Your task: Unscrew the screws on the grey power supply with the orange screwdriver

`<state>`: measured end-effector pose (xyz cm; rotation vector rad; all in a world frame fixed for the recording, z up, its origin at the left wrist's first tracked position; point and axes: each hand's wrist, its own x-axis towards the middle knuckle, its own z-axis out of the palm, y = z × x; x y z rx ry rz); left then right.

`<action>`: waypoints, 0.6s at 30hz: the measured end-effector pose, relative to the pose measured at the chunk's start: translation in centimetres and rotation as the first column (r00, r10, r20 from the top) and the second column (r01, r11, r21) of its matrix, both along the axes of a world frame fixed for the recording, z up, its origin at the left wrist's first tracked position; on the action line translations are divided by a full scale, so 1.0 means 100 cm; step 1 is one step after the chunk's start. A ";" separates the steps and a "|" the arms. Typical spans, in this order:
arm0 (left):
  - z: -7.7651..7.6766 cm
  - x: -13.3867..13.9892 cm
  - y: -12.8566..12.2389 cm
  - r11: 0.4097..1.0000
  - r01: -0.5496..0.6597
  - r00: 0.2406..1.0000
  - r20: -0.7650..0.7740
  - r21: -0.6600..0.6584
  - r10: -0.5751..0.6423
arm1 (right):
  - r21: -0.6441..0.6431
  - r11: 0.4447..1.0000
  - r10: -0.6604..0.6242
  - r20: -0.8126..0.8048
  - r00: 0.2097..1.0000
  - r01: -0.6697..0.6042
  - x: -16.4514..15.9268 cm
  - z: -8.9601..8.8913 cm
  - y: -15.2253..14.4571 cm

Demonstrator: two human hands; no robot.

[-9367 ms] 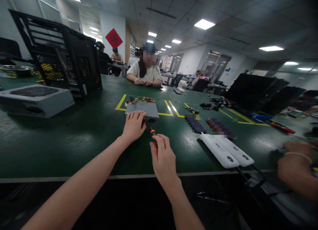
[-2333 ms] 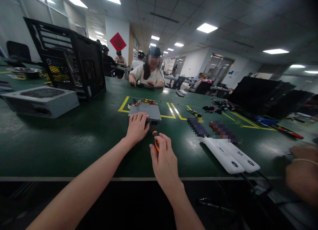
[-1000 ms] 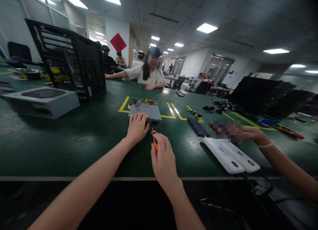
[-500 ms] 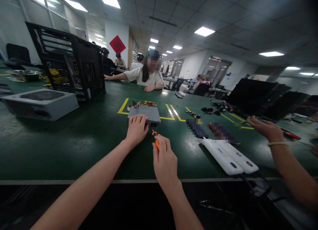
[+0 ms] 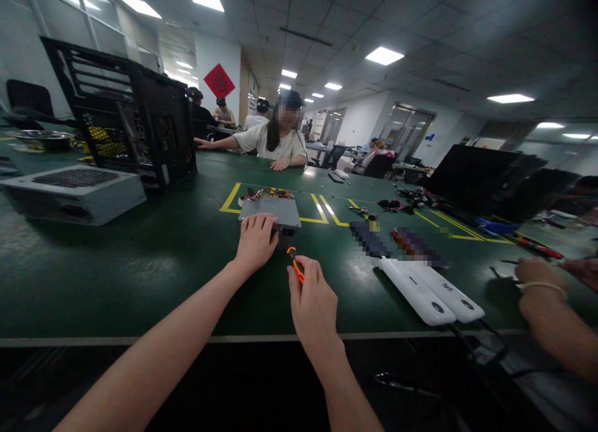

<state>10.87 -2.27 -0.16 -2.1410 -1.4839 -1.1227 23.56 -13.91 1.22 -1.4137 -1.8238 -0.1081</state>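
A flat grey computer power supply (image 5: 284,211) lies on the green table ahead of me, a bundle of coloured wires (image 5: 266,193) at its far side. My left hand (image 5: 256,240) grips its near left edge, fingers over the top and thumb at the front face. Close by on the right, my right hand (image 5: 312,295) is closed around an orange and black screwdriver (image 5: 296,267). The screwdriver points toward the front of the power supply, apart from it; its thin tip is hard to make out.
To the left stand a black computer case (image 5: 135,121) and a larger power supply (image 5: 77,192). White devices (image 5: 420,292) with cables lie right, beside blurred phones. A co-worker's hand (image 5: 537,273) works at far right; another person (image 5: 280,139) sits across the table (image 5: 187,295).
My right hand and the screwdriver have drawn back slightly from the power supply. The co-worker's hand at right has moved lower and further right. My left hand keeps its hold.
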 end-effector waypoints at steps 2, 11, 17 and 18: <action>0.000 0.000 0.000 1.000 -0.002 1.000 -0.005 0.000 0.002 | 0.018 0.997 0.070 -0.014 0.997 -0.070 0.000 -0.002 -0.002; 0.000 0.000 0.000 1.000 0.000 1.000 -0.005 0.002 0.000 | 0.000 1.000 -0.022 0.005 1.000 0.022 0.002 -0.002 0.001; 0.001 0.000 0.000 1.000 0.000 1.000 0.001 -0.006 0.000 | 0.039 0.994 0.096 0.081 0.992 -0.100 -0.003 -0.002 -0.002; 0.001 0.000 0.000 1.000 0.000 1.000 -0.001 -0.006 0.000 | 0.031 0.997 0.067 0.080 0.995 -0.070 -0.003 -0.001 -0.002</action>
